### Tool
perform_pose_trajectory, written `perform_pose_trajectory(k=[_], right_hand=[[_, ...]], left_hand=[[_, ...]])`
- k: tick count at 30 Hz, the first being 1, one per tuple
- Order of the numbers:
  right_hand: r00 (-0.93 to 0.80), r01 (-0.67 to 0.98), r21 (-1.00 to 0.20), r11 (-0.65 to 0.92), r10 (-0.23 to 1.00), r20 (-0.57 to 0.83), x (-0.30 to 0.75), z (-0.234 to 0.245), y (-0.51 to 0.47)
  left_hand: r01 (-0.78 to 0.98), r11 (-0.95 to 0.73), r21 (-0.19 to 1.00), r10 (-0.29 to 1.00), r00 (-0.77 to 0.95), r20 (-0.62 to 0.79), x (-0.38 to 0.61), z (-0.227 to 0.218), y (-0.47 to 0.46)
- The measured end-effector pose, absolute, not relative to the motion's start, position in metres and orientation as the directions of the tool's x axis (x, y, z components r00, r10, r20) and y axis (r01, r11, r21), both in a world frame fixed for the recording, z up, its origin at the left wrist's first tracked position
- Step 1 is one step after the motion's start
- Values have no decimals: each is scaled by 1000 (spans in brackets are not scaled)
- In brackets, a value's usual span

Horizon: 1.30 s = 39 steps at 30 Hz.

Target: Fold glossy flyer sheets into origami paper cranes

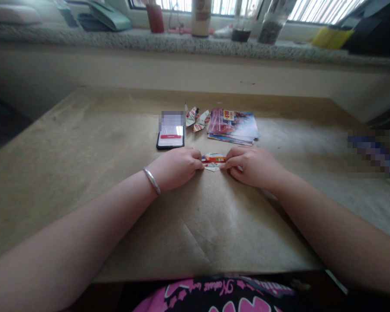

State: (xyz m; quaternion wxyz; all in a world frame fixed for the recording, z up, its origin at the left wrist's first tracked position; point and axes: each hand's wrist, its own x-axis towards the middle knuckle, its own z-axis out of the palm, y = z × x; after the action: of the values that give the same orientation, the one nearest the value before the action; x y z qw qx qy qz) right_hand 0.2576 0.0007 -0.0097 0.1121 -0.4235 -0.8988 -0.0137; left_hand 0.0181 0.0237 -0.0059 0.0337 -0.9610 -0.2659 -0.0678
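A small folded piece of printed paper [213, 161], white with red and orange print, lies low over the table between my hands. My left hand [178, 169], a silver bangle at its wrist, pinches the paper's left end. At the right end, the thumb and fingers of my right hand [251, 167] are closed on it. Fingertips cover both ends of the paper. Just beyond my left hand lies a phone [170, 136] with a lit screen, partly blurred out. Folded paper figures [198, 119] with red print stand behind the paper.
A stack of colourful printed sheets [234, 125] sits beyond my right hand. The tan-covered table [110, 173] meets the wall at the back. Jars [200, 19], a red container [155, 18] and other items line the stone windowsill [126, 41]. A blurred-out blue object [375, 154] is at the far right.
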Motion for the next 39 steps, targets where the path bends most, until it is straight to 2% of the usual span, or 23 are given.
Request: perform_pose_trajectory(k=[5,10,14,19,23,28,34,39], right_hand=[[-616,755,-102,648,754,226,265,-11,4],[-656,720,-96,687,719,229,266,-11,4],[-677,701,-90,707,700,227,264,-11,3],[-656,672,-179,719,690,306,263,-16,5],[-621,680,-227,697,713,325,262,-20,6],[-636,680,-208,704,706,312,261,-18,5],[-558,755,-187,629,765,320,258,-20,3],[-537,717,-259,647,750,387,258,-26,7]], left_hand=[[506,-863,-5,499,853,152,17,-6,25],[483,-872,-84,469,871,144,18,-4,23],[460,-883,-98,437,880,188,17,-6,22],[449,-889,-88,413,871,266,14,-12,24],[417,-903,-102,381,888,257,16,-15,23],[473,-875,-107,436,864,252,20,-15,17],[550,-830,-86,520,821,233,23,-10,11],[545,-837,-48,522,822,228,23,-12,12]])
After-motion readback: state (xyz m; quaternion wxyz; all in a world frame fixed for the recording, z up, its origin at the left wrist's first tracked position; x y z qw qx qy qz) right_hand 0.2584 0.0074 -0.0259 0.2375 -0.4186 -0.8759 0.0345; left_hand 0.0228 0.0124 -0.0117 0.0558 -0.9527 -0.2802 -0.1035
